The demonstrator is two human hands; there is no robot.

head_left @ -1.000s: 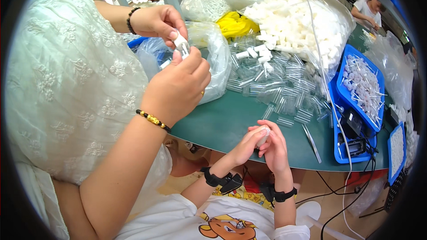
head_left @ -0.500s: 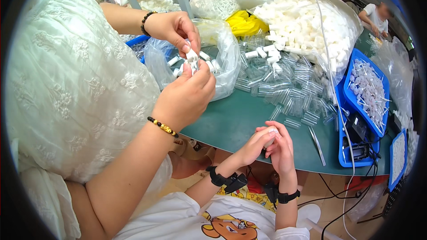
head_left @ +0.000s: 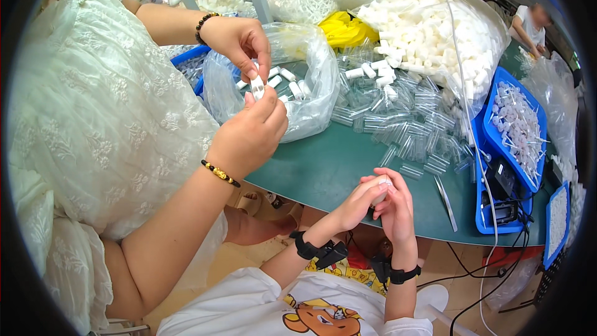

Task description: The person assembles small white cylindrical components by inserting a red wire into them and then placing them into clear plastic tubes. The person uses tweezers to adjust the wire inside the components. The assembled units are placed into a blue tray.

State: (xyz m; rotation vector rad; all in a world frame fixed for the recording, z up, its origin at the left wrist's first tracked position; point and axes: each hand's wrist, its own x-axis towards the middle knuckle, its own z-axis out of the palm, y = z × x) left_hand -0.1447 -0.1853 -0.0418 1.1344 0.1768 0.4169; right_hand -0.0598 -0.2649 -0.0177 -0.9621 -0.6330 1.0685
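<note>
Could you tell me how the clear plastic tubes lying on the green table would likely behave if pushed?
The clear plastic tubes look thin-walled and hollow, so probably light. Being round and lying loose on the smooth green table, they would likely roll or scatter. They look smooth, so perhaps slippery.

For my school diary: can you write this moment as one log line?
left hand and right hand: pinch small white piece | over green table edge | neighbour's hands: white piece

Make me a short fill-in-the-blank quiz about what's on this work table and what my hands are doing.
1. The left hand and right hand pinch a small white piece over the ____ edge of the table.
2. The table top is dark ____.
3. The tray of white-tipped parts on the right is ____.
4. Beside me, a co-worker's hands work over a clear plastic ____.

Missing words: near; green; blue; bag
</note>
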